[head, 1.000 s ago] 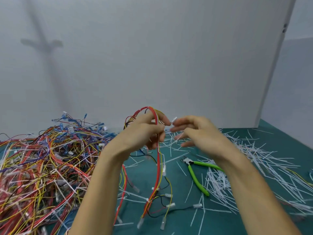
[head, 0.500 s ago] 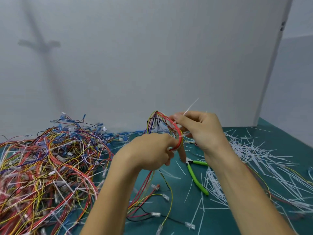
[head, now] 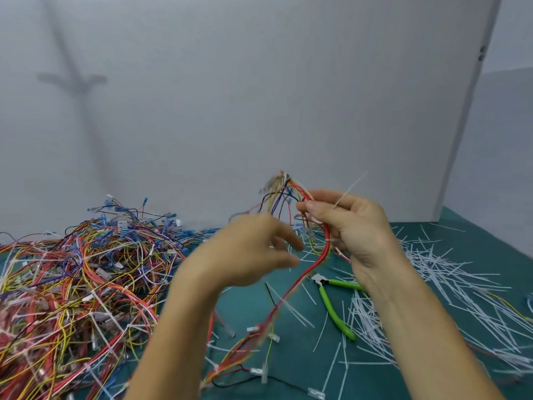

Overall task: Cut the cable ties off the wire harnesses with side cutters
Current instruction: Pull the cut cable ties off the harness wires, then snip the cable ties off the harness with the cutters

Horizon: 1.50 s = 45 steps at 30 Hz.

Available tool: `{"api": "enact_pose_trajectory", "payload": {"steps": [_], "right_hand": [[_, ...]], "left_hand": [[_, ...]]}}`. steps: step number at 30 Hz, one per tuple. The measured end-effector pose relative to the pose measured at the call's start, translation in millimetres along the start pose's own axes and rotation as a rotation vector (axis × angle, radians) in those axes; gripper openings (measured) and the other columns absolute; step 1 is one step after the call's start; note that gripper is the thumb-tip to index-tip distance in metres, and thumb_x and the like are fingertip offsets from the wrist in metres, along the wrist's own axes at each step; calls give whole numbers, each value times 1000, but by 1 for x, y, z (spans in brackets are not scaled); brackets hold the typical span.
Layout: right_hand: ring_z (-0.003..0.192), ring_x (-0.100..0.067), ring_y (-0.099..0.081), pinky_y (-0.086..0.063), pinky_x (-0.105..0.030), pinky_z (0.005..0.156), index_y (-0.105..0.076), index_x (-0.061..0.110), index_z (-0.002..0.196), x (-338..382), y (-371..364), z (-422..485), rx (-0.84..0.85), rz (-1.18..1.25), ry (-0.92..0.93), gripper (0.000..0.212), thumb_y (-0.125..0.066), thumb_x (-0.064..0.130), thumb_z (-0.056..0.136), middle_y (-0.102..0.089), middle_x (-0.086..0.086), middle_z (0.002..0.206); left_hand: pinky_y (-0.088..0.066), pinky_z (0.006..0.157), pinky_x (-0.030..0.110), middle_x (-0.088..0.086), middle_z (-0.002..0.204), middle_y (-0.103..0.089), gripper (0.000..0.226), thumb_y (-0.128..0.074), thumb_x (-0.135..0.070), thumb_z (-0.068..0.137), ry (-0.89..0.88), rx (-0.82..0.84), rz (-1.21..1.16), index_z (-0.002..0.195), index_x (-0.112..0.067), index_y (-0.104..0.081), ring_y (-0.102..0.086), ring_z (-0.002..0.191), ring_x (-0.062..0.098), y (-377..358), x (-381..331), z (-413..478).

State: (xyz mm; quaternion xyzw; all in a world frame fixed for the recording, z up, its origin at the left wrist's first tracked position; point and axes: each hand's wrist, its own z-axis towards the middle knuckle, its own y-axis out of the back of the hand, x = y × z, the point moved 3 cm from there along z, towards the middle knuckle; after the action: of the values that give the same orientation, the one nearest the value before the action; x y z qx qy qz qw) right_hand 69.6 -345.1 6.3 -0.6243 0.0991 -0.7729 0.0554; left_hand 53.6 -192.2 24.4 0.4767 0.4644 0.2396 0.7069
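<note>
The right hand (head: 354, 229) grips the wire harness (head: 323, 255) above the desk (head: 476, 249), with a cable tie (head: 350, 187) between its fingers (head: 317, 209). The blurred left hand (head: 253, 255) is loosely open and empty. The wire harness seems light and limp, so hold it beside a tie.

One head-worn wide-angle view — looking forward and down, close over the green mat (head: 490, 249) — wall (head: 259, 96) ahead.

Open mat (head: 248, 307) runs between the wire heap (head: 72, 284) and cut ties (head: 432, 284); cutters (head: 334, 307) and, seemingly, a dangling harness (head: 291, 287) cross it.
</note>
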Motion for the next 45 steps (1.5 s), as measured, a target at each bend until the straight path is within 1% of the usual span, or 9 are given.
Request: {"api": "enact_pose_trajectory", "payload": {"steps": [3,6,10,14,21,26,30,39,45], "right_hand": [[51,1,-62,-39,-10,40,-71,14,88,4,0,-1,36,93,-11,13,-71,2,83,-78,-4,83],[61,-4,-67,-41,-9,42,-71,14,91,5,-6,-4,156,100,1,18,-70,-1,82,-78,-7,87],[73,-8,-73,-48,-10,51,-68,10,93,3,-16,-11,352,-20,13,21,-70,-7,81,-78,-7,83],[63,-1,-68,-38,-5,43,-67,12,86,-3,-24,-15,442,-167,18,21,-68,-9,83,-75,-3,77],[74,-9,-62,-51,-25,58,-68,24,103,-17,8,10,73,-356,-45,19,-55,37,99,-76,7,98],[111,-25,-61,-50,-42,96,-61,20,124,-75,40,28,175,-1415,-174,27,-52,16,99,-64,-5,125],[128,-31,-42,-46,-43,96,-53,16,128,-107,48,24,206,-1706,-274,30,-46,12,99,-53,-10,133],[102,-29,-57,-45,-37,84,-52,16,94,-106,45,28,175,-1614,-200,11,-48,23,101,-61,-11,104],[85,-27,-63,-47,-34,77,-57,10,111,-57,34,33,-78,-1197,194,15,-51,20,101,-69,-9,91]], "left_hand": [[-47,52,26,-8,74,-72,25,-60,-46,91,25,-368,-381,82,-27,-74,-54,48,2,33,18,-13],[-46,59,26,-9,71,-73,40,-51,-47,97,170,-677,-502,76,-22,-74,-60,55,3,45,41,-18],[-51,64,21,-5,68,-75,60,-40,-52,100,315,-573,-689,66,-16,-75,-68,60,6,29,42,-5],[-58,67,18,7,78,-77,45,-49,-38,99,170,-503,-1053,77,-8,-74,-74,70,14,21,32,2],[-58,69,24,-3,62,-69,25,-45,-14,103,30,-675,-1030,83,-7,-60,-70,62,14,34,44,-4],[-57,66,26,-4,65,-61,16,-47,-19,101,-88,-561,-1019,91,-14,-57,-62,61,14,32,42,-3],[-52,64,21,-5,69,-60,18,-59,-41,88,-157,-521,-956,83,-25,-66,-61,60,14,30,33,-3],[-54,77,21,-5,76,-68,22,-62,-32,84,-169,-409,-967,92,-18,-77,-68,72,14,25,29,0],[-52,87,18,-1,97,-74,25,-73,-16,82,-184,-231,-854,106,-22,-73,-71,97,16,25,25,-8]]}}
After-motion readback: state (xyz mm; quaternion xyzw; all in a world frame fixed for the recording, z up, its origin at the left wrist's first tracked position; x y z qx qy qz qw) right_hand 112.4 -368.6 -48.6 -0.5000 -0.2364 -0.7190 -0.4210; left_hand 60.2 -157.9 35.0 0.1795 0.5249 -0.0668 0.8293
